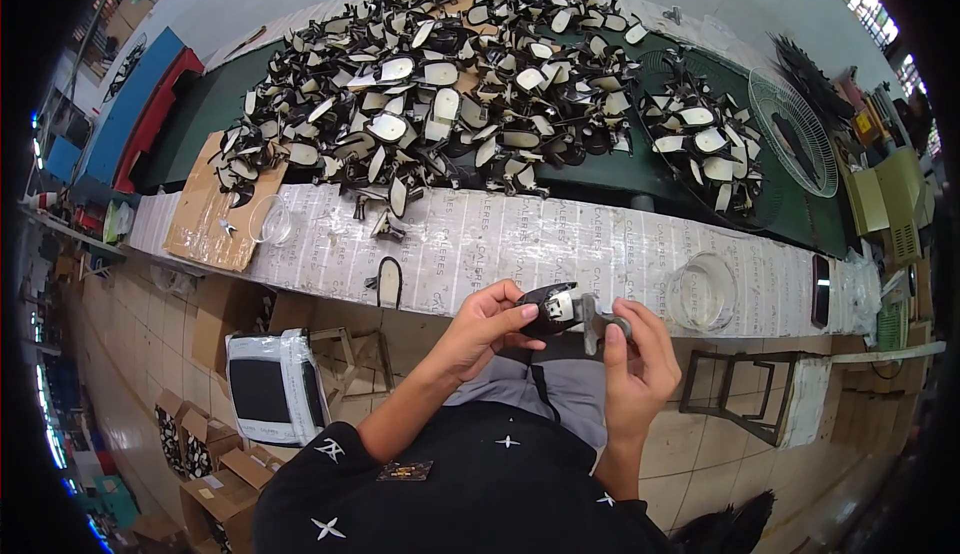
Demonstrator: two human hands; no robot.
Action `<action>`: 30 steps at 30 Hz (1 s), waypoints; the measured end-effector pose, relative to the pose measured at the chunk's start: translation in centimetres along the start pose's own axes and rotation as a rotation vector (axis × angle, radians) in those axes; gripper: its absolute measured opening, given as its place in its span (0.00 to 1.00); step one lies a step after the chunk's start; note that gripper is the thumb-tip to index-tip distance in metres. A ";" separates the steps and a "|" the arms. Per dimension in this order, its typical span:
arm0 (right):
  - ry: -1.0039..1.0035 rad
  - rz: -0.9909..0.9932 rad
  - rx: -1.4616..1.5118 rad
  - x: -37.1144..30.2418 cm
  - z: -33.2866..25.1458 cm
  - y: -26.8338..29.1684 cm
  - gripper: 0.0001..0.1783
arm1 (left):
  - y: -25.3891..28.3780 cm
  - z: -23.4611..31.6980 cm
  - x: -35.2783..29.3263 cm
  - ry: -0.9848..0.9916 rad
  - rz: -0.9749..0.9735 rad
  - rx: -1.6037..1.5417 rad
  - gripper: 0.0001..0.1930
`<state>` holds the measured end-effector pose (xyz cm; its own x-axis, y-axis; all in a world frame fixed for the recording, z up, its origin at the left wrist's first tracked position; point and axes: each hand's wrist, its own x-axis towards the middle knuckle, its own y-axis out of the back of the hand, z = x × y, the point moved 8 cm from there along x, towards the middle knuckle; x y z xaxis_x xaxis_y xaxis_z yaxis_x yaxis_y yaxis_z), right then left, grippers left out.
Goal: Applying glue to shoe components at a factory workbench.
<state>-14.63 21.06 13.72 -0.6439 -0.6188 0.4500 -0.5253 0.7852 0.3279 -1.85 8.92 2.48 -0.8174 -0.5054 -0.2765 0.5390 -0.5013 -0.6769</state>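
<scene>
My left hand (492,330) is closed around a black shoe part (548,310) with a pale inner face, held over my lap at the table's front edge. In my right hand (640,354) is a small grey metal hammer (591,325), gripped between thumb and fingers. Its head is right beside the shoe part; whether the two touch I cannot tell. Farther left, a single black shoe part with a pale sole pad (389,282) lies at the front edge. A large heap of similar shoe parts (440,104) covers the green surface beyond.
A clear round bowl (703,292) stands right of my hands, and a phone (821,292) lies beyond it. A smaller clear dish (277,226) sits by a cardboard sheet (215,224). A white fan guard (793,132) is at the right. Stools (278,384) flank me.
</scene>
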 end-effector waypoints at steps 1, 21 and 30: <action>-0.006 -0.015 0.021 -0.2 0.1 -0.4 0.12 | 0.0 -0.1 0.0 0.003 -0.001 -0.002 0.05; 0.060 0.095 -0.166 0.1 0.6 0.7 0.11 | 0.4 -0.2 0.2 0.017 0.014 -0.032 0.07; 0.158 -0.109 -0.102 0.4 -0.3 -0.7 0.12 | -0.5 -0.1 0.1 -0.058 -0.021 0.104 0.08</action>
<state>-14.37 20.28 13.89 -0.4870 -0.6946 0.5294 -0.5225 0.7175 0.4607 -2.23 9.19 2.72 -0.8173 -0.5323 -0.2209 0.5424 -0.5809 -0.6070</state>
